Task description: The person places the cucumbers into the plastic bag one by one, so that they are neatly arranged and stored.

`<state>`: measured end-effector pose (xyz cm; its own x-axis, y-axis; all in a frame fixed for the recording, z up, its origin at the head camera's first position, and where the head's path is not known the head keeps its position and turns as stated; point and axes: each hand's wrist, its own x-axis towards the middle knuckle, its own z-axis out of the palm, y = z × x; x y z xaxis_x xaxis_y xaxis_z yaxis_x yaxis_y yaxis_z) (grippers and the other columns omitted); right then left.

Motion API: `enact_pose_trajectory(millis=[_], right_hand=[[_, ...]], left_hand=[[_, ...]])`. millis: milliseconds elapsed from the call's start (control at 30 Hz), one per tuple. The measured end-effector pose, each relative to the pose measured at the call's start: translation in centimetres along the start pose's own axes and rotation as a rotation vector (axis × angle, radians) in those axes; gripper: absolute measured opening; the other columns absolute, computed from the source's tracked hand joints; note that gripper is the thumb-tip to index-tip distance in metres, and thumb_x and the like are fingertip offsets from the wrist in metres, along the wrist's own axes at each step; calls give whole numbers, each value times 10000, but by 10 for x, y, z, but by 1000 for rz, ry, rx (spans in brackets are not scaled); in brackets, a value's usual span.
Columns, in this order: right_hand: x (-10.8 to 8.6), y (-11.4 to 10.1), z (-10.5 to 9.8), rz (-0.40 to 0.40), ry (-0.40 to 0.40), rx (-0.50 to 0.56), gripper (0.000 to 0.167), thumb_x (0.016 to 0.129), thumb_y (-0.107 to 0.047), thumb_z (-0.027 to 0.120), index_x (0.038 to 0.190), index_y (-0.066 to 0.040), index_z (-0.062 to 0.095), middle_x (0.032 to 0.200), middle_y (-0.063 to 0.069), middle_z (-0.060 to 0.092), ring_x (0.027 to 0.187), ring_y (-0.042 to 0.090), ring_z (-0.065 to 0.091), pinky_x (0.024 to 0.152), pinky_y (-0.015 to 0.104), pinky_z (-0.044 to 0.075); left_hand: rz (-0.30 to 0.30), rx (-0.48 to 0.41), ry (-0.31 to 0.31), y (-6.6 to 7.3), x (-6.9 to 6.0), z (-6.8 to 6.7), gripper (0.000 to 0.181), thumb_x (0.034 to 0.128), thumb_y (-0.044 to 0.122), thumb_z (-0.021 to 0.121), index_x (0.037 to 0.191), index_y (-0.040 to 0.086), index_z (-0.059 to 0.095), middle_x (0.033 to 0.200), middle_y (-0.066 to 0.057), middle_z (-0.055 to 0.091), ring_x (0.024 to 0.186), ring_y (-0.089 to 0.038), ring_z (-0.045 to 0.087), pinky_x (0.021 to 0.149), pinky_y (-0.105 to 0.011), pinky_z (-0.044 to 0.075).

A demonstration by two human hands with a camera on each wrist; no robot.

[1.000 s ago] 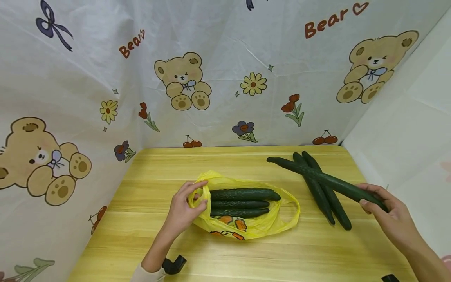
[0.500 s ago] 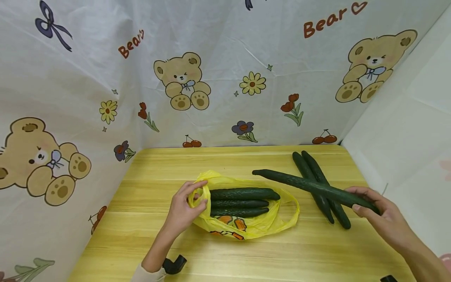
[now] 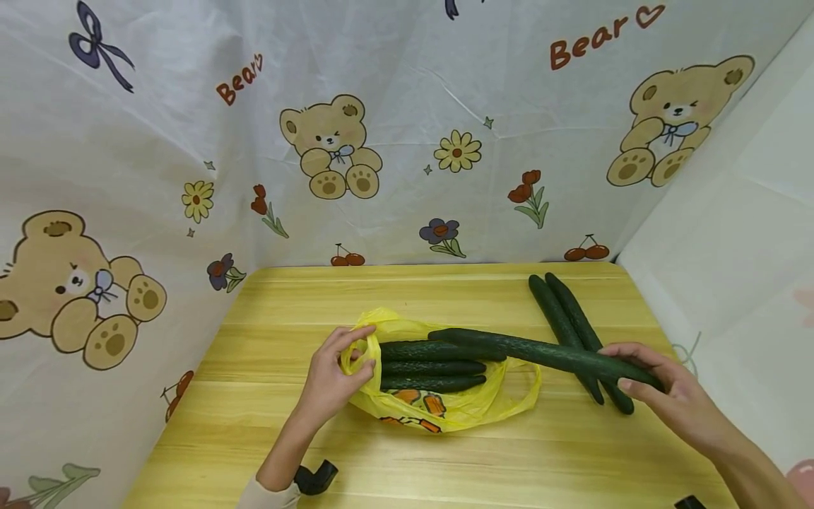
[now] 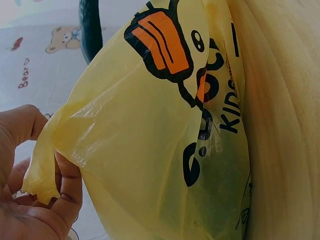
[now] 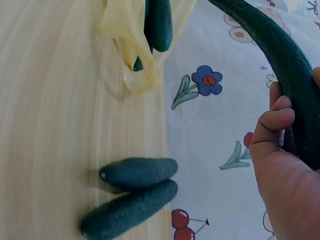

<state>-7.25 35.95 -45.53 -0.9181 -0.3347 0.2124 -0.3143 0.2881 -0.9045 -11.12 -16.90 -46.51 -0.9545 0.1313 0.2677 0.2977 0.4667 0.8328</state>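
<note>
Head view: we see one long cucumber [image 3: 540,351] raised above the table [image 3: 445,474]; it reaches from over the two loose cucumbers [image 3: 559,318] to over the yellow bag [image 3: 470,418].
Right hand [image 3: 670,392]: its fingers are curled around one end of the long cucumber, with the thumb on the near side.
Left hand [image 3: 333,375]: its thumb and fingers pinch a fold of the bag at the left side; we see nothing else in its hold.
Yellow bag: it lies on its side, the mouth and handle loop toward the right, and inside are three bagged cucumbers [image 3: 434,368], side by side.
Step in hand: we judge it is the placing of the long cucumber with the three others.
Cucumber direction: its free tip points left and slightly away from us, the held end is right and nearer; the long axis runs nearly along the bagged ones, only a little slanted, and crosses over the loose pair.
Tip: in the head view it covers part of the farthest bagged cucumber; we cannot tell here if they touch.
Next move: in our opinion it calls for lowering the tip and sliding it leftward, while the left hand supports the bag edge.
</note>
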Motion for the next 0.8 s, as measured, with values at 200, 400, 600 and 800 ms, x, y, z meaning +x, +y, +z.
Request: enact_pose_trajectory(millis=[200,400,600,800], right_hand=[[9,0,12,-8,-46,-48,436,1043,102,529,1468,11,557,1392,-104,673,1201,17,630,889,173,512],[17,1,23,8,-90,10,419,1052,81,532,1462,-5,554,1298,-97,683,1027,130,618,739,286,491],[26,1,34,17,-123,41,397,1060,49,546,1451,-12,558,1294,-124,649,928,167,601,630,349,500],[45,5,46,19,-143,-17,362,1074,-25,571,1428,-97,608,1351,-89,636,1065,75,613,788,261,518]], left_hand=[[10,-1,3,-2,0,1,555,922,79,801,1438,255,699,1292,30,655,1009,-151,664,715,-280,560],[7,1,-1,-3,0,2,559,925,81,799,1439,275,695,1272,45,649,1003,-146,654,696,-275,543],[12,-7,-2,-2,0,3,560,919,77,804,1438,259,699,1266,28,653,996,-145,653,687,-273,536],[9,-4,-4,-3,1,3,555,923,87,803,1440,261,698,1271,49,655,1006,-150,659,741,-277,554]])
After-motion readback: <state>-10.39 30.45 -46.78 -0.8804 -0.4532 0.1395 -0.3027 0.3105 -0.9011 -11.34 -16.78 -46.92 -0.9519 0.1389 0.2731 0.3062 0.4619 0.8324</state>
